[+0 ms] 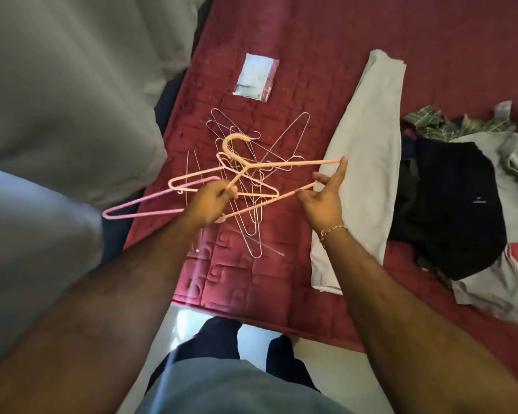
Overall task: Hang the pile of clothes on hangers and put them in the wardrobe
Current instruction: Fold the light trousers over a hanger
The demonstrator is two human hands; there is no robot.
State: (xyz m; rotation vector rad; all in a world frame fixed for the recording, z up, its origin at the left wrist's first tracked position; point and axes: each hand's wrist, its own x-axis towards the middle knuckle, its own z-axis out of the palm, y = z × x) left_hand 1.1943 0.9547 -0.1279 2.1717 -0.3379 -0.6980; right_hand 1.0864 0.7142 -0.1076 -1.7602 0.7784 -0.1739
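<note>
My left hand curls around a pink hanger whose long axis runs left and slightly near, over the red mattress. It also pinches the stem of a peach hanger, hook pointing far, bar running left to right. My right hand pinches its right end. Wire hangers lie beneath; clothes are piled right.

This is a bedroom in a home. A bed with a red quilted cover carries a pile of clothes and loose wire hangers; grey pillows lie beside.
</note>
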